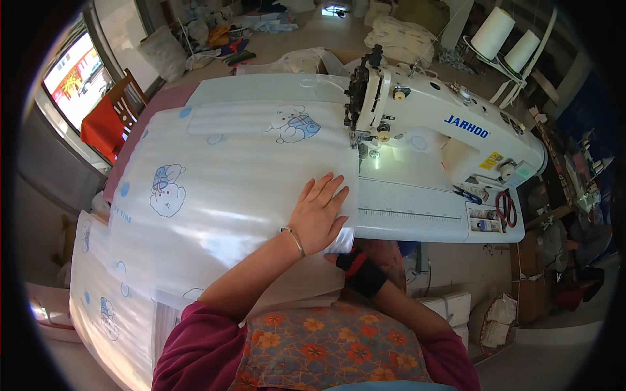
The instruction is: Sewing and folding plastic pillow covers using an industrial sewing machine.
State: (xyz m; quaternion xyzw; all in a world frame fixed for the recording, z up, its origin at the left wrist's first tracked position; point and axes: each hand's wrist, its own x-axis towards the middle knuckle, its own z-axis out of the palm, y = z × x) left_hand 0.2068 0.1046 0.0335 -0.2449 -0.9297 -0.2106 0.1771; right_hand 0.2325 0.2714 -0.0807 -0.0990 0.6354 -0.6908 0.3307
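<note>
A translucent white plastic sheet [241, 166] printed with blue cartoon bears covers the left of the sewing table, its right edge by the needle area of a white industrial sewing machine [417, 107]. My left hand [319, 212] lies flat on the sheet near that edge, fingers spread and pointing away from me; a bracelet circles the wrist. My right hand [362, 270], in a black fingerless wrap with a red band, is at the sheet's near right corner, below the table edge. Its thumb lies against the sheet; the other fingers are hidden. A small lamp lights the needle area.
Red-handled scissors [506, 208] and dark snips [467, 194] lie on the table's right, near a small parts tray [484, 225]. Thread cones [492, 32] stand behind the machine. More sheet hangs at lower left. A chair with red cloth [103, 127] stands at far left.
</note>
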